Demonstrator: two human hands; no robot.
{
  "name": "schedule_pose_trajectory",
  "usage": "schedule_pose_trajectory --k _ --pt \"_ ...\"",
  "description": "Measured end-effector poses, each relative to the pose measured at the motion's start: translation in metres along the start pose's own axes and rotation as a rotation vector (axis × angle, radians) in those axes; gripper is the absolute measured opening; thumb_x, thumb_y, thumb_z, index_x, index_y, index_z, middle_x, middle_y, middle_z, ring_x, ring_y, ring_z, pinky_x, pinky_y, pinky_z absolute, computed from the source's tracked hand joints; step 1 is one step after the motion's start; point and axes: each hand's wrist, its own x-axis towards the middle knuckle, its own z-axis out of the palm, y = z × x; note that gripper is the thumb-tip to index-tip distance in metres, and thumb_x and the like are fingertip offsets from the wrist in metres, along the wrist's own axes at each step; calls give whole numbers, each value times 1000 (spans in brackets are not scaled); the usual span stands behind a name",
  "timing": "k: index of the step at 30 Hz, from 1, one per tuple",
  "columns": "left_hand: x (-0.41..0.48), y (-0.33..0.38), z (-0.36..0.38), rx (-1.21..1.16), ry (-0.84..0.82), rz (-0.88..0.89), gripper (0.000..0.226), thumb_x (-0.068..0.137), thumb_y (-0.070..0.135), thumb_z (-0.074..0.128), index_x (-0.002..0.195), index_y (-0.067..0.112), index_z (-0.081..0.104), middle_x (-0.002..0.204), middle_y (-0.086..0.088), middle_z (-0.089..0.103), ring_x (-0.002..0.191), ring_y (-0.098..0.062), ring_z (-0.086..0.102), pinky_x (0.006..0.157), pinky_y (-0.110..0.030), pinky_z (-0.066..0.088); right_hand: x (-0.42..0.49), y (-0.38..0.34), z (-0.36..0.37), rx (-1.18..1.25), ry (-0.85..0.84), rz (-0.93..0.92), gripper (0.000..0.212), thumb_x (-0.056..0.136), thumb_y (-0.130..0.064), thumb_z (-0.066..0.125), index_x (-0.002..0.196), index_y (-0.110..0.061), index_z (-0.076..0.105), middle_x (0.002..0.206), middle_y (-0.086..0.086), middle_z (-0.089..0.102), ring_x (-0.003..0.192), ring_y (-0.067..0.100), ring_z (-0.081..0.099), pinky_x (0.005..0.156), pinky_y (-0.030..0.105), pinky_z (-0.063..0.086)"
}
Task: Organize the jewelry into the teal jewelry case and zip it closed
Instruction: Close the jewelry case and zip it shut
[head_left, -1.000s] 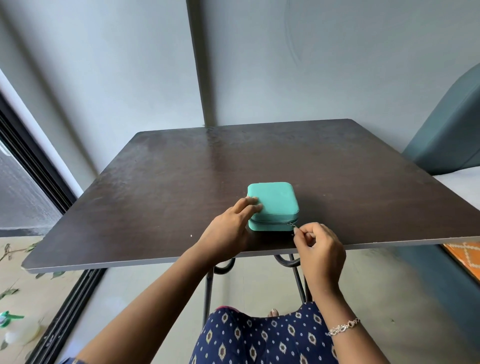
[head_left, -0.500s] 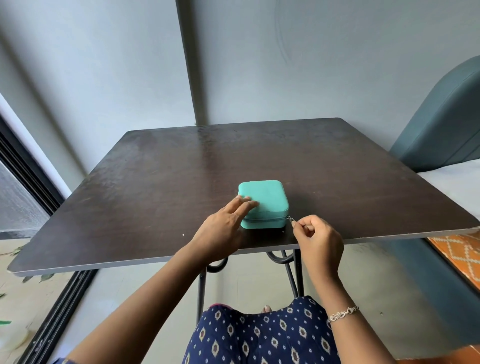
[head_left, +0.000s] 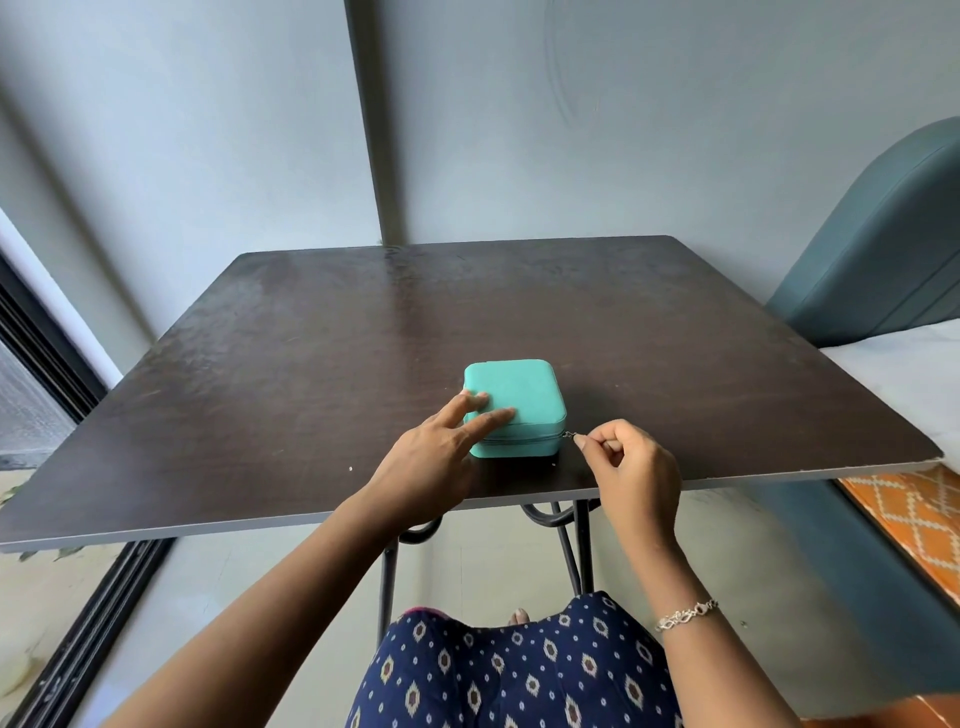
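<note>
The teal jewelry case (head_left: 519, 395) sits with its lid down on the dark table (head_left: 311, 364), near the front edge. My left hand (head_left: 436, 457) presses on the lid's near left part with straight fingers. My right hand (head_left: 631, 467) pinches the small metal zipper pull (head_left: 570, 435) at the case's front right corner. The zipper line along the front side looks closed. No loose jewelry is in view.
A wall runs behind the table. A teal padded headboard (head_left: 883, 249) and a white mattress (head_left: 909, 374) stand to the right. An orange patterned rug (head_left: 914, 514) lies on the floor at right. A dark sliding-door frame (head_left: 67, 665) is at left.
My right hand has drawn the zipper pull rightward to the front right corner. My left hand's fingers have spread a little on the lid. The camera view shifted slightly.
</note>
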Motion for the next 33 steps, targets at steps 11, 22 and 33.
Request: schedule_pose_trajectory --k 11,22,33 --pt "-1 2 1 -30 7 0 65 87 6 43 141 38 26 152 4 18 133 -18 35 89 -35 47 43 10 13 -100 -118 -82 18 81 -16 66 67 -13 56 58 -6 49 54 19 44 50 24 30" --pt "0 1 0 -41 -5 -7 65 88 7 42 140 41 25 152 6 17 132 -17 37 90 -33 46 91 1 26 -302 -327 -190 14 92 -27 51 89 -14 55 80 11 67 76 35 59 57 27 32" --pt "0 2 0 -55 -2 -7 64 87 7 41 140 41 25 152 7 16 130 -16 39 90 -31 44 101 11 36 -265 -358 -274 16 91 -28 53 89 -13 55 75 11 67 72 35 60 56 30 34"
